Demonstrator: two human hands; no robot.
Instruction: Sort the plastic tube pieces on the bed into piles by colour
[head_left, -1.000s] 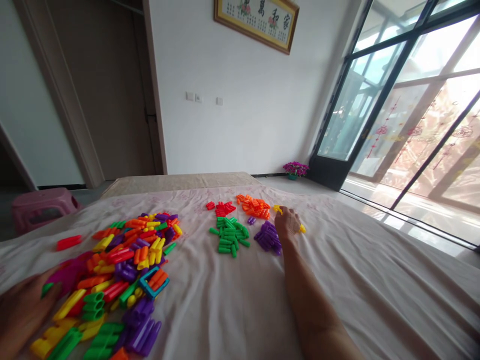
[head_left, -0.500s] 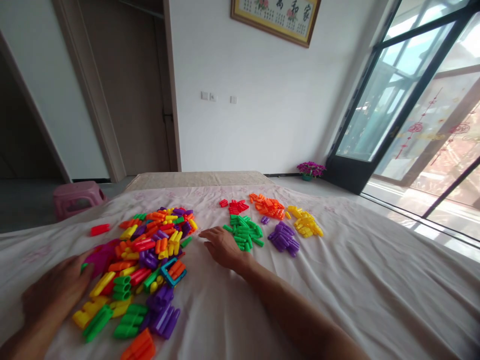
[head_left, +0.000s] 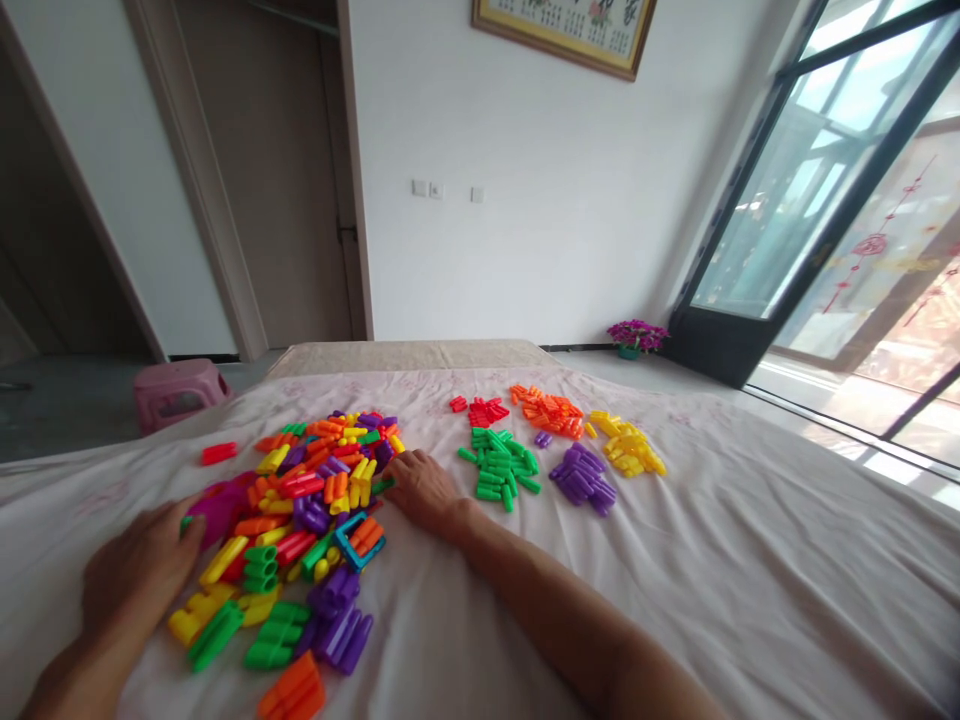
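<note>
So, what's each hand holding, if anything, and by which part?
Cannot tell: the left hand hides any grip near something pink; the right hand likewise, beside blocks.

The person's body shows as two bare arms. The left grip [head_left: 142, 565] is a bare human hand with a broad, rounded back and a blunt thumb [head_left: 193, 542]; its fingers are partly hidden. The left forearm [head_left: 94, 655] is smooth and thickens away from the wrist. The right grip [head_left: 424, 490], also a bare hand, has slim fingers and softly rounded knuckles. The right forearm [head_left: 540, 595] is long and smooth, widening steadily from a narrow wrist [head_left: 459, 522]. Nails are too small and blurred to make out.
</note>
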